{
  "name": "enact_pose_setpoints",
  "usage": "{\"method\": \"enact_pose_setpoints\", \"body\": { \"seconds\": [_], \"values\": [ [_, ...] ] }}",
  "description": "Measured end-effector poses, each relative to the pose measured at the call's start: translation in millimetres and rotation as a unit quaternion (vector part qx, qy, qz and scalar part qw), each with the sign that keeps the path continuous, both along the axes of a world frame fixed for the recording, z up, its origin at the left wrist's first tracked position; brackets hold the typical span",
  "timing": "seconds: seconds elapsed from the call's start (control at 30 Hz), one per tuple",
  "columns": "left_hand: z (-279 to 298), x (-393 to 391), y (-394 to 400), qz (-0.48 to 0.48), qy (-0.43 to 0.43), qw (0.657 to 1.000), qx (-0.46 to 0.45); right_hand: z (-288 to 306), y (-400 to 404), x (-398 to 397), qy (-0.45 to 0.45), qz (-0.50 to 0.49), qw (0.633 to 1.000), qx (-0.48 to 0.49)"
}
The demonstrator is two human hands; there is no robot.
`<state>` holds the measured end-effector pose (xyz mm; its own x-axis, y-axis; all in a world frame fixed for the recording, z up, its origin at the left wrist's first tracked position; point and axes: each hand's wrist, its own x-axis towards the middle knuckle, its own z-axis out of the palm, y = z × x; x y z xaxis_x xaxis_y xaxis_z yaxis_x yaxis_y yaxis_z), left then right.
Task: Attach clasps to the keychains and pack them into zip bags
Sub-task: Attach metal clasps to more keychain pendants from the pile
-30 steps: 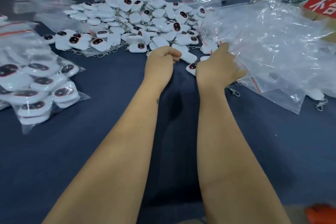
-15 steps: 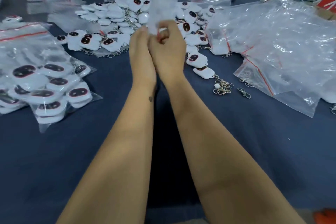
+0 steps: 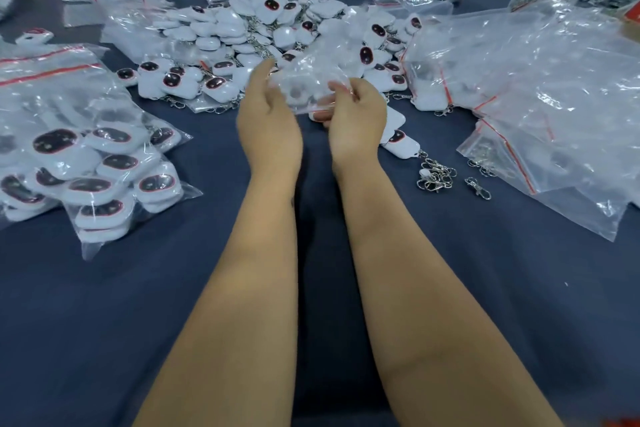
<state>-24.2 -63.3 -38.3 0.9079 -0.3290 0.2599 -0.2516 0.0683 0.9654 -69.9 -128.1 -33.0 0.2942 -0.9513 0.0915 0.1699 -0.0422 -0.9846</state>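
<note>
We hold a small clear plastic zip bag (image 3: 311, 87) above the middle of the dark blue cloth-covered table (image 3: 104, 322), between our two hands. Our right hand (image 3: 356, 121) pinches the bag's lower edge with curled fingers; our left hand (image 3: 268, 114) lies against its left side, fingers fairly straight, and whether the thumb grips the film we cannot tell. A pale shape shows through the plastic, perhaps a keychain already inside, though blur leaves us unsure.

The film looks thin, limp and slippery, so we judge it best taken by the stiffer zip strip at the mouth, one side per hand. The loose white rounded keychains with dark oval faces (image 3: 242, 38) lie heaped toward the far edge; they look light and firm, easy to pinch by the body. Small silver metal clasps (image 3: 434, 175) lie in a cluster to the right of our right wrist, likely to tangle. Filled bags of keychains (image 3: 86, 166) sit at the left edge, and a pile of empty clear bags (image 3: 536, 90) at the right.
</note>
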Motion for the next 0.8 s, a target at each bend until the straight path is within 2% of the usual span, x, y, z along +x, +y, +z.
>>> {"method": "enact_pose_setpoints", "body": {
  "seconds": [0.03,0.13,0.23,0.3,0.37,0.47,0.57,0.63,0.7,0.73,0.8],
  "values": [
    [-1,5,1,0.042,-0.018,0.999,0.014,1,-1,-2,-0.016,0.000,1.000,0.015],
    [-3,7,2,0.082,-0.035,0.995,0.049,4,4,-8,0.020,0.045,0.998,-0.026],
    [2,12,2,0.112,0.076,0.987,-0.087,7,8,-10,0.073,0.185,0.979,-0.050],
    [7,21,8,0.183,0.108,0.967,-0.139,6,6,-12,0.100,0.206,0.972,-0.043],
    [11,28,14,0.247,0.063,0.958,-0.128,6,3,-17,0.128,0.128,0.982,-0.050],
    [15,36,21,0.285,-0.017,0.951,-0.121,3,-8,-22,0.188,-0.047,0.979,-0.069],
    [13,44,23,0.257,-0.071,0.963,-0.026,3,-18,-25,0.239,-0.152,0.955,-0.094],
    [4,49,24,0.176,-0.095,0.971,0.130,3,-17,-25,0.297,-0.156,0.927,-0.168],
    [-7,55,26,0.081,-0.109,0.957,0.257,1,-12,-18,0.328,-0.059,0.907,-0.258],
    [-8,56,26,0.057,-0.113,0.953,0.275,0,-9,-14,0.360,0.003,0.883,-0.302],
    [-9,53,24,0.061,-0.122,0.947,0.293,-5,-5,-8,0.450,0.072,0.804,-0.381]
  ]
}}
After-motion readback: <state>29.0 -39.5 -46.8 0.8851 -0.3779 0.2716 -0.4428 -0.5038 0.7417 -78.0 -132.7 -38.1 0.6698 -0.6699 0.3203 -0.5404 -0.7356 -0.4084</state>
